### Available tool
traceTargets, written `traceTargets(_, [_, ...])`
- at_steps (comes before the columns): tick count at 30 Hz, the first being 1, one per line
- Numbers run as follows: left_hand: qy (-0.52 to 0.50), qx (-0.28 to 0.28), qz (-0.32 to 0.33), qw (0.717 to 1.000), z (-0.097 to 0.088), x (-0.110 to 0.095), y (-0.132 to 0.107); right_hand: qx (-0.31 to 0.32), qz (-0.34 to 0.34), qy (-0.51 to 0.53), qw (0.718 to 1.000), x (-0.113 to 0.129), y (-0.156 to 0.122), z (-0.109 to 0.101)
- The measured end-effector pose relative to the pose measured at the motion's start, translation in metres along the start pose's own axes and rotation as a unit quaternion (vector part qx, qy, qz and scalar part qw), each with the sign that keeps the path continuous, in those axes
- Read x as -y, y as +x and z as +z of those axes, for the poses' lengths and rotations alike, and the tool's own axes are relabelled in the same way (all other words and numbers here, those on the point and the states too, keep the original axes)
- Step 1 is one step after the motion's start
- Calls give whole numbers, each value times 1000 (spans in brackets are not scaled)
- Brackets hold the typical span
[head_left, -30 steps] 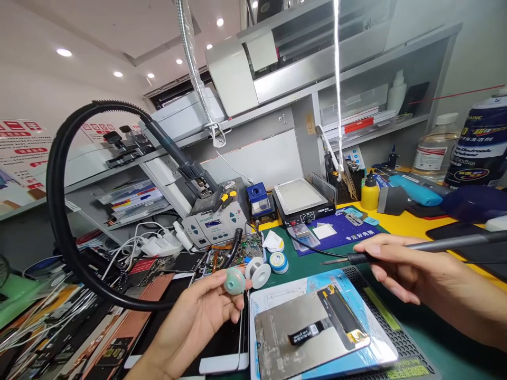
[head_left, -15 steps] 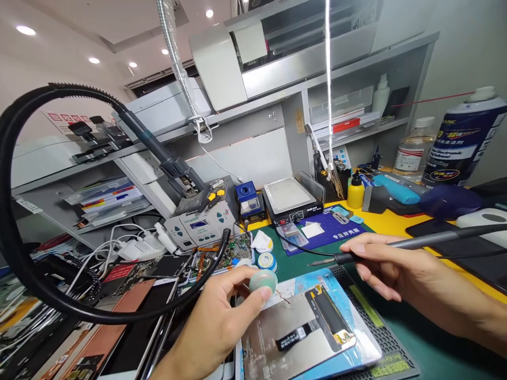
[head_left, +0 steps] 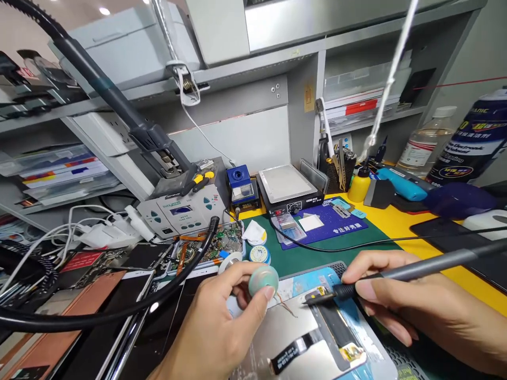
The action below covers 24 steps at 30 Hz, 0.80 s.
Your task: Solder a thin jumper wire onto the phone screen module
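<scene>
Grey metal shelving rises behind a crowded bench [head_left: 380, 224] topped with a yellow strip and a dark green mat. On it sit a pale grey rework station [head_left: 180, 211] with a ribbed black hose [head_left: 119, 311], a flat-topped hot plate [head_left: 287, 189], a blue mat [head_left: 328, 227] and a dark spray can [head_left: 469, 148] at the far right.

Near the front edge lies a phone screen panel [head_left: 312, 338], back side up: dull silver metal with a black flex cable across it, resting on a glossy blue sheet.

The left hand [head_left: 214, 327] comes up from below, palm turned inward, its fingers [head_left: 257, 298] closed on a small round spool [head_left: 263, 278] of pale green plastic, pinched between thumb and forefinger. A thin coppery strand trails from it toward the panel.

The right hand [head_left: 412, 306] reaches in from the right, knuckles up, fingers wrapped in a pen grip around a slim soldering iron [head_left: 400, 272] with a smooth grey shaft and black collar. Its pointed tip sits at the panel's upper edge, just beside the spool; whether it touches is unclear
</scene>
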<state>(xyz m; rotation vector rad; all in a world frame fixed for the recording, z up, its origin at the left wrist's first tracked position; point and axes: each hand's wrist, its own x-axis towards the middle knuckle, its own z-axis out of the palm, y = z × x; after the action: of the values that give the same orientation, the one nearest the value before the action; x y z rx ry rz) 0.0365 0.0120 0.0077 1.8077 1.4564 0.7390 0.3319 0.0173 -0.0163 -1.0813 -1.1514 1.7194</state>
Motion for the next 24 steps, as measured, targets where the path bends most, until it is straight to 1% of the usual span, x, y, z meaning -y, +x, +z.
traceTargets(3, [21, -44, 5, 999, 4, -2, 0, -12, 28, 4, 1000, -1, 0, 3])
traceTargets(5, [26, -60, 12, 998, 6, -1, 1, -28, 48, 9, 998, 0, 0, 6])
traceTargets(9, [58, -47, 63, 995, 5, 6, 4, -33, 67, 8, 997, 2, 4, 10])
traceTargets(12, [79, -55, 93, 991, 4, 11, 5, -30, 81, -20, 996, 2, 5, 12])
traceTargets(14, [81, -54, 98, 990, 5, 12, 4, -41, 86, -28, 995, 2, 5, 13])
traceTargets(17, [78, -45, 85, 992, 6, 13, 3, -67, 95, -30, 993, 3, 4, 16])
traceTargets(22, [62, -31, 72, 995, 8, 13, 3, -70, 100, -29, 992, 2, 3, 17])
traceTargets(24, [63, -36, 76, 994, 8, 14, 3, -69, 99, -29, 992, 1, 3, 17])
